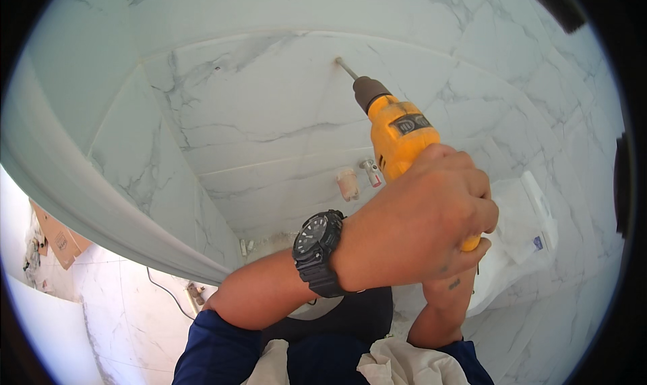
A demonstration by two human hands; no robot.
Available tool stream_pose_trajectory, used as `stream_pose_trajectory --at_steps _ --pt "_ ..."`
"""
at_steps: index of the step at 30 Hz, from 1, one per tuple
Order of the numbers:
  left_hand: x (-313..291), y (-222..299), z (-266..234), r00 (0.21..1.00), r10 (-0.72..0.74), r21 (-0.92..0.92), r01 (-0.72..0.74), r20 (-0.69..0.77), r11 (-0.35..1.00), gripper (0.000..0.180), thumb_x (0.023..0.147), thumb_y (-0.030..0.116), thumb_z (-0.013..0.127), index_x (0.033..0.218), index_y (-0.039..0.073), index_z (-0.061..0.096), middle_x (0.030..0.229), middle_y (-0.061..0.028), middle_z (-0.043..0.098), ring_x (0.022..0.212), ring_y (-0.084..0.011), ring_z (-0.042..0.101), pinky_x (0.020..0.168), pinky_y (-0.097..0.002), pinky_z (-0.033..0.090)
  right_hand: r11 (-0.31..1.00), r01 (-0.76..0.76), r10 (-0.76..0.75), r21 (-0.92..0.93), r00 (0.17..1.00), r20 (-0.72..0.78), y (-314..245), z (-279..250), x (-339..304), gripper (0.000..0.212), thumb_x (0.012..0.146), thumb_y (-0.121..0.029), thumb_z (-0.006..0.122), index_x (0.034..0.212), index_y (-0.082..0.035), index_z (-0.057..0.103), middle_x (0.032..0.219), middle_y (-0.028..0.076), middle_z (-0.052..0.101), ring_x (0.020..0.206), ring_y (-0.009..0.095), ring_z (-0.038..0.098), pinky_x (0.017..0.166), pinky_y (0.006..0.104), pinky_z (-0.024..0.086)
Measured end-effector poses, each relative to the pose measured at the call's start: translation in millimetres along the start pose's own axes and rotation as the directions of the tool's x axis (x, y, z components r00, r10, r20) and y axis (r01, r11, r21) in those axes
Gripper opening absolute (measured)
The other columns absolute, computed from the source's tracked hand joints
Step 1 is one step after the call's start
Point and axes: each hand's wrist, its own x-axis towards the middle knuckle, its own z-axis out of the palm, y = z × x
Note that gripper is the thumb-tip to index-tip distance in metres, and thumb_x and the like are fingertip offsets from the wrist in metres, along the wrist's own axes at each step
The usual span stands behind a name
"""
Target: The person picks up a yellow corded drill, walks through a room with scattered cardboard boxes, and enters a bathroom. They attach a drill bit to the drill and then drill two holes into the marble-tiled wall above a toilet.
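A yellow power drill (402, 134) with a dark chuck (370, 93) points up and to the left. Its long bit (346, 68) meets the marbled tile wall (269, 102) at a small brownish spot, where the tip cannot be seen. My left hand (431, 216), with a black watch (317, 250) on its wrist, is closed around the back of the drill body. Mostly hidden behind it, my right hand (459, 267) reaches the drill's handle end from below; its visible fingers look wrapped there. A bit of yellow handle shows between the hands.
Low on the wall, a metal valve (371, 172) sits beside a pinkish fitting (348, 183). White plastic-wrapped material (515, 243) is at the right. A pale curved frame (101, 213) runs along the left, with a cardboard box (59, 233) and a cable (166, 291) on the floor beyond.
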Motion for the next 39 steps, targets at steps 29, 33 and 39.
stream_pose_trajectory --at_steps 29,33,39 --pt "-4.3 0.3 -6.1 0.999 -0.004 0.062 0.002 0.034 0.998 0.012 0.077 0.015 0.080 0.081 0.009 0.070 0.087 -0.0012 0.067 0.091 -0.0231 0.064 0.093 -0.0413 0.045 0.998 0.045 -0.044 -0.048 0.998 0.034 1.6 0.8 -2.1 0.054 0.084 -0.022 0.074 0.127 -0.001 0.049 0.121 0.013 0.059 0.111 0.025 0.058 0.090 0.0387 0.047" --pt "-4.9 0.6 -7.4 0.999 0.000 0.070 -0.002 0.035 0.998 0.011 0.078 0.015 0.080 0.081 0.010 0.070 0.087 -0.0011 0.067 0.091 -0.0230 0.064 0.094 -0.0415 0.045 0.997 0.050 -0.048 -0.055 0.998 0.037 2.2 1.2 -2.1 0.055 0.085 -0.023 0.073 0.129 -0.001 0.048 0.123 0.013 0.058 0.113 0.025 0.058 0.091 0.0391 0.047" --pt "-5.4 0.9 -7.4 1.000 -0.005 0.073 0.003 0.025 0.997 0.012 0.078 0.016 0.080 0.081 0.010 0.070 0.086 -0.0010 0.067 0.091 -0.0229 0.064 0.094 -0.0416 0.045 0.997 0.053 -0.051 -0.057 0.998 0.043 2.9 1.6 -3.2 0.057 0.085 -0.023 0.073 0.131 -0.001 0.048 0.126 0.014 0.057 0.116 0.026 0.057 0.093 0.0396 0.046"
